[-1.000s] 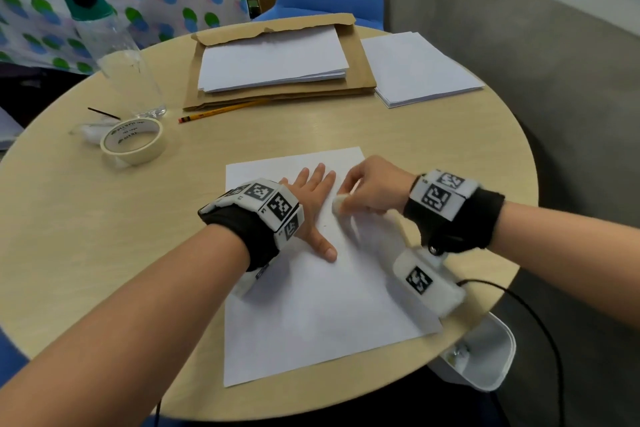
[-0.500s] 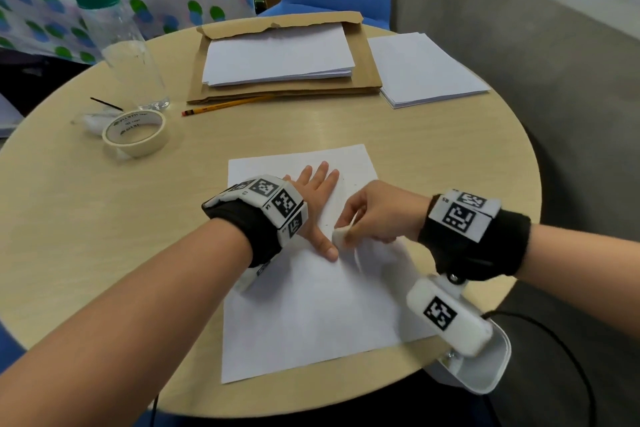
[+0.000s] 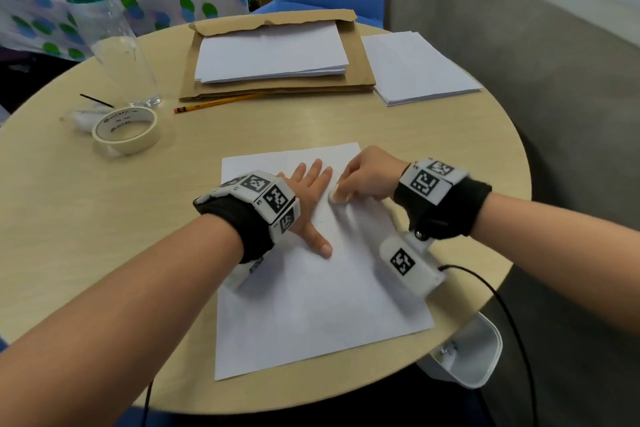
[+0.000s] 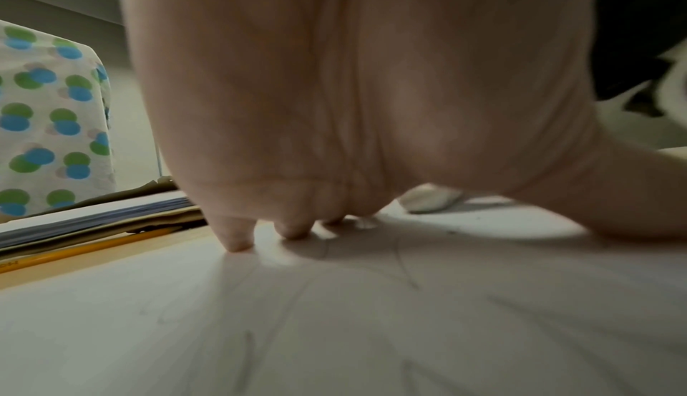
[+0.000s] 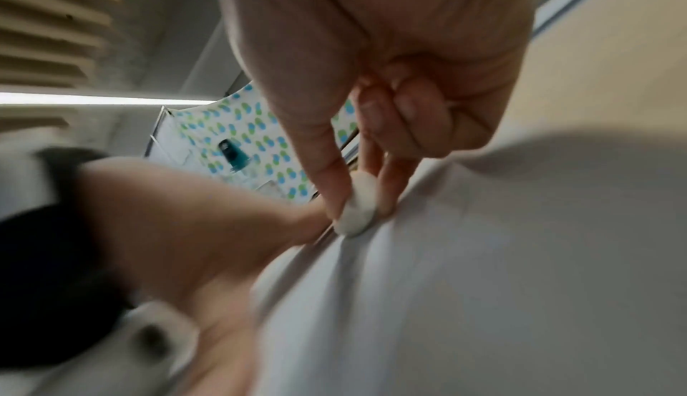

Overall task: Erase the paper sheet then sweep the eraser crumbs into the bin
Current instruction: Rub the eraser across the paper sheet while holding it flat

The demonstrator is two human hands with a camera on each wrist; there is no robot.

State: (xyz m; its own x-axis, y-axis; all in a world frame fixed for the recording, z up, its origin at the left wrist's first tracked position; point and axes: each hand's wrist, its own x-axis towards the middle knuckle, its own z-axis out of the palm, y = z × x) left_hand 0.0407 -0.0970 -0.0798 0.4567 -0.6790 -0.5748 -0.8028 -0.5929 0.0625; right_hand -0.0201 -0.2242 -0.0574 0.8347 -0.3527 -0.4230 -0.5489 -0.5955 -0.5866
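Head view shows the paper sheet [image 3: 311, 288] lying flat on the round table [image 3: 104, 218], under both hands and reaching toward the person. A small white eraser [image 3: 334, 197] touches the sheet just to the right of the left fingers. Half a second ago the eraser was lower, close beside the left thumb; now it is higher up, next to the left index finger. So the rubbing stroke goes away from the person, and I judge the erasing step is not finished. In the left wrist view, faint pencil lines are still visible on the sheet under the palm, and a few dark specks, perhaps crumbs, lie near the eraser [image 4: 431, 201].

The right hand [image 3: 370, 175] pinches the eraser between the thumb and the first fingers, the other fingers are curled into the palm, and the wrist is raised above the paper. The left hand [image 3: 308, 194] is spread flat, fingers straight and pointing away, thumb out to the side, and it presses the sheet so it does not slide.

Below the right wrist, past the table edge, stands the white bin [image 3: 474, 354]. Beyond the hands lie a pencil [image 3: 218, 103] and stacks of paper.
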